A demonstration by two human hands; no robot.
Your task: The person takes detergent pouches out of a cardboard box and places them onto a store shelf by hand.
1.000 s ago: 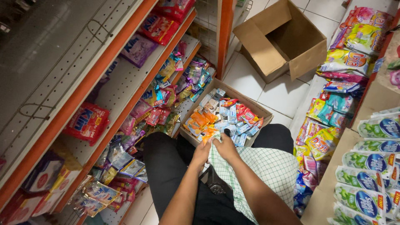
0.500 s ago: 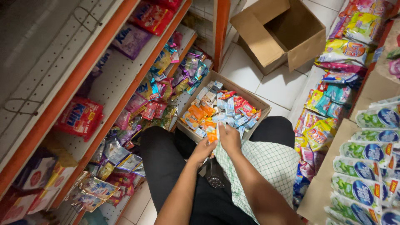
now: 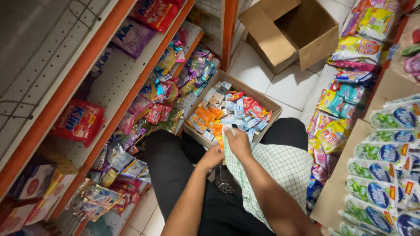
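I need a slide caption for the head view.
Both hands reach into a cardboard box of sachets beside orange shelves.

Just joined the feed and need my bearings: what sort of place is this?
Most likely a small grocery or sundries shop aisle. Orange-edged shelves hold rows of colourful sachets and packets, more bagged goods line the other side, and an open cardboard box of small packets sits on the tiled floor by the left hand and right hand.

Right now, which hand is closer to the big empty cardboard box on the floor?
Right. The right hand rests at the near edge of the sachet-filled box, which lies between it and the empty cardboard box. The left hand sits lower and further left, farther away.
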